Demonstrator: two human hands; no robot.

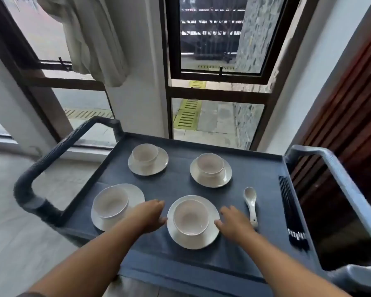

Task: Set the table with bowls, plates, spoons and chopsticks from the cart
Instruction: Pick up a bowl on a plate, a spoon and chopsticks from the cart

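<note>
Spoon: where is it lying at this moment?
In the head view the white spoon lies on the right half of the cart, between the right hand and the black chopsticks.

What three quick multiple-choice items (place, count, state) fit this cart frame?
1. Where is the white ceramic spoon?
A. in a bowl
B. on the dark blue cart tray, between the nearest white round plate and the bundle of black chopsticks
C. on the floor

2. How many white ceramic bowls stand on plates?
A. two
B. four
C. six

3. What are the left hand and right hand doing?
A. lifting chopsticks
B. holding the spoon
C. flanking the nearest plate, thumbs at its rim

Key: 1 B, the spoon lies on the tray right of that plate; 2 B, four bowl-on-plate sets show; 3 C, one hand is at each side, with the plate on the tray.
</note>
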